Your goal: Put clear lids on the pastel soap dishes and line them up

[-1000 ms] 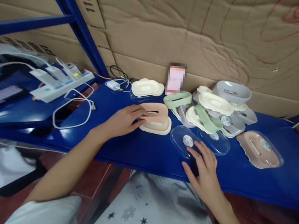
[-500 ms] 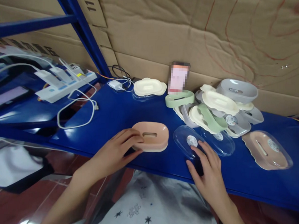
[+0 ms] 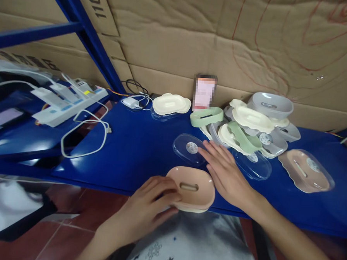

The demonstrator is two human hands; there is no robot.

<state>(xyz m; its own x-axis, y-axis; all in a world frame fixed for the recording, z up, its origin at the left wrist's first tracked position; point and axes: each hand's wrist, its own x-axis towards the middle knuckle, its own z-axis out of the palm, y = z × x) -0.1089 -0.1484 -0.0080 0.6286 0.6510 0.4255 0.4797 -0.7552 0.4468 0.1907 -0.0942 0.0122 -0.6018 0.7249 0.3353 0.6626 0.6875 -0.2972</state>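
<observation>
At the front edge of the table, my left hand (image 3: 158,199) grips the left rim of a pink soap dish (image 3: 203,191) with a slot in its floor. The dish sits on a pale scalloped-looking base, mostly hidden beneath it. My right hand (image 3: 228,173) is open, fingers stretched out, fingertips at the right side of a clear oval lid (image 3: 182,150) bearing a round sticker. That lid lies flat on the blue table behind the dish. A second clear lid (image 3: 257,169) lies to the right of my right hand.
Green, grey and cream soap dish parts (image 3: 245,139) are heaped at the back right. A lidded pink soap dish (image 3: 297,171) lies at right. Behind stand a phone (image 3: 204,93) and a cream tray (image 3: 171,104) on a clear lid. Cables and a power strip (image 3: 72,107) occupy the left.
The pink soap dish has come toward the front edge and right in my left hand. My right hand and the clear lid have shifted left and slightly back, behind the dish.
</observation>
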